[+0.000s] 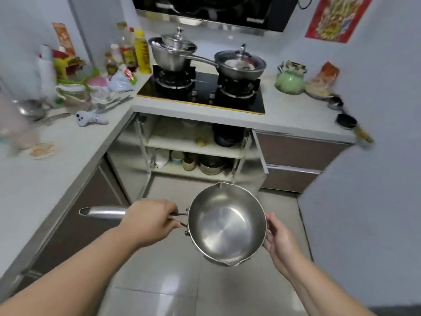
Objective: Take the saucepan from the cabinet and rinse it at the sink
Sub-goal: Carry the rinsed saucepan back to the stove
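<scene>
1. Along the left counter (68, 156) sits a crowd of blurred things: a ladle or small strainer (too smeared to tell which) (32, 110), a grey soft toy (91, 117), a pink cup (99, 87) and a cluster of sauce bottles (129, 51) against the wall.
2. The left hand (150, 221) is closed in a fist around the saucepan's handle (102, 212), gripping near where the handle meets the bowl; the free end of the handle juts out to the left.
3. The saucepan (227, 226) is held in the air over the tiled floor (159, 270), in front of the open cabinet (193, 151). It is steel, empty, shiny inside, with a pour spout on the far rim and another on the near rim.
4. Above, a gas hob (205, 92) carries a lidded steel pot (173, 53) on the left burner and a wok (241, 65) on the right burner.
5. The cabinet's shelves hold bowls, a pot and a bag, all dim.
6. The right hand (278, 240) is loosely open, fingers curved, with its fingertips against the saucepan's right outer wall, steadying rather than clasping it.
7. On the right counter stand a green teapot (289, 80) and a few small dark dishes (346, 120).
</scene>
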